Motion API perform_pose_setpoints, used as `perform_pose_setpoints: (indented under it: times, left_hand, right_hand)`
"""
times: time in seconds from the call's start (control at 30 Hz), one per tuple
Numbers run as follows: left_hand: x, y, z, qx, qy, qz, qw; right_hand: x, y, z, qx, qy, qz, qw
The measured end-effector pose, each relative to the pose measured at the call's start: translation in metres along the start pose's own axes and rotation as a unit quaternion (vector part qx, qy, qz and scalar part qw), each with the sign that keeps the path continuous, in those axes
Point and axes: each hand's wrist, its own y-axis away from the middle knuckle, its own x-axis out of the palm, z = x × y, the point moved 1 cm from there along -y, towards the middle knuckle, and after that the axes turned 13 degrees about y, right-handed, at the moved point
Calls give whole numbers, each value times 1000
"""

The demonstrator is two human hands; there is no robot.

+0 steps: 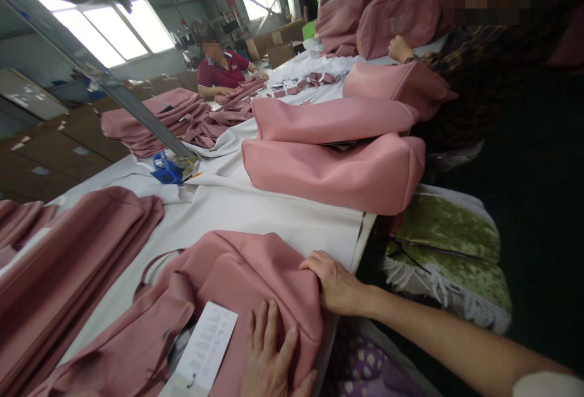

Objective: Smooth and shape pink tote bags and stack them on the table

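Left hand (268,354) spread, right hand (332,283) curled

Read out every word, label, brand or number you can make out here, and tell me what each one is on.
No text here is legible.
White card on the foreground pink bag: rows of marks, too blurred to read.
Far pink bag near the top right: faint lettering on its side, too blurred to read.

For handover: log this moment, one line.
left hand: spread on pink bag | right hand: on its edge | white card: on bag
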Motion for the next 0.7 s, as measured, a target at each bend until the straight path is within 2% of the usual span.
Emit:
perform_pose_setpoints:
  times: [0.1, 0.17, 0.23, 0.3, 0.37, 0.47, 0.57, 0.63, 0.7]
  left_hand:
    - [-2, -1, -1, 5, -2, -2, 1000]
    - [0, 2, 1, -5, 0, 0, 1000]
    - [2, 6, 3, -9, 4, -6, 1000]
    - [4, 8, 4, 1, 2, -8, 1000]
    - [5, 7, 5, 20, -15, 8, 1000]
    - [6, 2, 4, 49, -52, 42, 997]
    - [6, -3, 4, 56, -77, 50, 994]
    - [6, -5, 3, 47, -80, 57, 994]
    - [5, -5, 2, 34, -73, 64, 995]
  right_hand:
    - [15, -4, 0, -32, 21, -62, 997]
    - [16, -5, 1, -70, 67, -118, 988]
    - [11, -1, 1, -125, 151, -162, 967]
    - [6, 4, -1, -173, 237, -171, 941]
    - [5, 9, -7, -188, 273, -158, 930]
    - [11, 11, -20, -184, 252, -139, 940]
    - [11, 5, -29, -190, 235, -111, 947]
    - [0, -2, -31, -138, 166, -50, 975]
    - [-17, -8, -30, -18, 26, 37, 999]
